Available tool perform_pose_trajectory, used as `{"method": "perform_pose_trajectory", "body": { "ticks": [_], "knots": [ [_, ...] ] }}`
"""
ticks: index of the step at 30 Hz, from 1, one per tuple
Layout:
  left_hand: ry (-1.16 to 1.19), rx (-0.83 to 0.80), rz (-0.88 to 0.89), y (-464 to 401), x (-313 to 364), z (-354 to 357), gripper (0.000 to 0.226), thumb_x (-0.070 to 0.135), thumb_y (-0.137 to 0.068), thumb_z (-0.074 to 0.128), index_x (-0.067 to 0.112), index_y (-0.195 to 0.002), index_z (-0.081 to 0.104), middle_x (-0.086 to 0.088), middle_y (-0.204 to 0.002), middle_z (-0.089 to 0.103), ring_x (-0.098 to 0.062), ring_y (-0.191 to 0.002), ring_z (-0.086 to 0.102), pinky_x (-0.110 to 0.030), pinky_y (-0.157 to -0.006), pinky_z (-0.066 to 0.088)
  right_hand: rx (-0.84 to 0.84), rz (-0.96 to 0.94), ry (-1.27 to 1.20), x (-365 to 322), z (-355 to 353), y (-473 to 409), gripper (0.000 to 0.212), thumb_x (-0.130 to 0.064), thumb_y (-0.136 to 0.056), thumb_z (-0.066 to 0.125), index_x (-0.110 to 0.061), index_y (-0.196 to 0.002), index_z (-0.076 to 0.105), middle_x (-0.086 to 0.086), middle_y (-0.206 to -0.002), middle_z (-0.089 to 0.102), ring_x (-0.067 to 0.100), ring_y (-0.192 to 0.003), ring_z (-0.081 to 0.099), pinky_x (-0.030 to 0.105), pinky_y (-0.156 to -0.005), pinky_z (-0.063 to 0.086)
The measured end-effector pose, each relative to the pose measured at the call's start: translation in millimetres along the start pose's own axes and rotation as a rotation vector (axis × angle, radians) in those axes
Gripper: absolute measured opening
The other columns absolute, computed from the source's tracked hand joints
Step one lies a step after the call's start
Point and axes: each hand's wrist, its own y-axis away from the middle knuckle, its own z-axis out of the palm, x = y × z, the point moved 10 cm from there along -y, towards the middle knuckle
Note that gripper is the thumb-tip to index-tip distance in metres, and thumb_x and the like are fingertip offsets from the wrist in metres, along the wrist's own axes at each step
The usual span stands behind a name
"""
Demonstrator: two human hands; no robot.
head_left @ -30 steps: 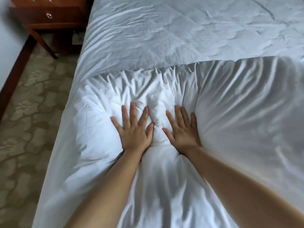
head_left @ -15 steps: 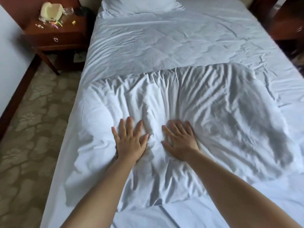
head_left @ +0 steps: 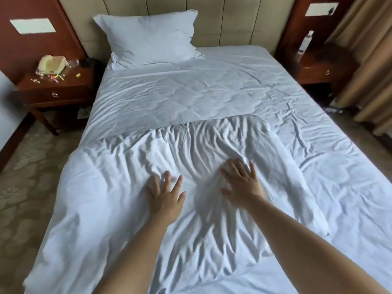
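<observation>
Head view: crumpled white duvet (head_left: 118,187) under flat, spread-fingered left hand (head_left: 164,198) and right hand (head_left: 241,185)

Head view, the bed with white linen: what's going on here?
A person leaning over the bed presses the left hand and the right hand flat, fingers spread, on a wrinkled white padded cover. The cover lies across the near half of the white bed sheet. Neither hand grips anything. The cover is heavily creased. A plump white pillow is propped at the beige panelled headboard.
</observation>
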Motion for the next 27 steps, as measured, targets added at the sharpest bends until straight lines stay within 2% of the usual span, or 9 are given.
{"method": "perform_pose_trajectory", "body": {
  "ticks": [2, 6, 9, 13, 20, 27],
  "knots": [
    [-0.004, -0.004, -0.011, -14, 21, 0, 0.053, 0.05, -0.1, 0.018, 0.044, -0.149, 0.0, 0.006, -0.16, -0.014, -0.031, -0.146, -0.015, -0.067, -0.109, 0.001, 0.013, -0.033, -0.011, 6, -4, -13, 0.07, -0.057, -0.087, 0.04, -0.027, -0.149, 0.03, 0.002, -0.16, 0.014, 0.025, -0.148, 0.004, 0.046, -0.11, -0.02],
    [0.007, 0.013, -0.038, -46, 48, -3, 0.051, 0.047, -0.1, 0.015, 0.044, -0.149, -0.003, 0.009, -0.16, -0.012, -0.025, -0.147, -0.011, -0.067, -0.109, -0.003, 0.004, -0.011, -0.05, 22, -1, -43, 0.068, -0.059, -0.093, 0.033, -0.033, -0.152, 0.013, 0.0, -0.161, -0.005, 0.021, -0.148, -0.008, 0.049, -0.114, -0.014],
    [0.022, 0.03, -0.048, -71, 60, -6, 0.051, 0.046, -0.1, 0.014, 0.045, -0.148, -0.005, 0.009, -0.159, -0.013, -0.026, -0.147, -0.012, -0.068, -0.108, -0.006, -0.018, 0.018, -0.1, 30, 3, -66, 0.069, -0.063, -0.092, 0.029, -0.039, -0.151, 0.004, -0.001, -0.161, -0.01, 0.022, -0.147, -0.014, 0.05, -0.113, -0.016],
    [-0.002, 0.104, -0.057, -106, 67, -14, 0.052, 0.051, -0.099, 0.013, 0.048, -0.146, -0.007, 0.007, -0.159, -0.015, -0.029, -0.146, -0.015, -0.068, -0.107, -0.008, 0.0, 0.035, -0.12, 45, 5, -97, 0.071, -0.073, -0.087, 0.023, -0.045, -0.149, 0.002, -0.003, -0.16, -0.013, 0.022, -0.146, -0.019, 0.056, -0.111, -0.02],
    [0.01, 0.194, -0.002, -165, 96, -21, 0.056, 0.064, -0.093, 0.017, 0.055, -0.144, -0.005, 0.003, -0.16, -0.015, -0.033, -0.144, -0.02, -0.069, -0.106, -0.014, -0.012, 0.086, -0.17, 77, 27, -141, 0.08, -0.083, -0.078, 0.017, -0.048, -0.148, -0.002, -0.004, -0.16, -0.014, 0.026, -0.146, -0.018, 0.064, -0.109, -0.015],
    [-0.047, 0.192, 0.019, -188, 93, 16, 0.068, 0.066, -0.078, 0.002, 0.054, -0.144, 0.011, 0.002, -0.161, 0.0, -0.035, -0.145, -0.012, -0.07, -0.104, -0.01, -0.169, 0.12, -0.285, 75, 80, -155, 0.079, -0.082, -0.08, 0.022, -0.048, -0.148, -0.002, -0.004, -0.159, -0.017, 0.026, -0.146, -0.017, 0.066, -0.108, -0.012]
  ]
}}
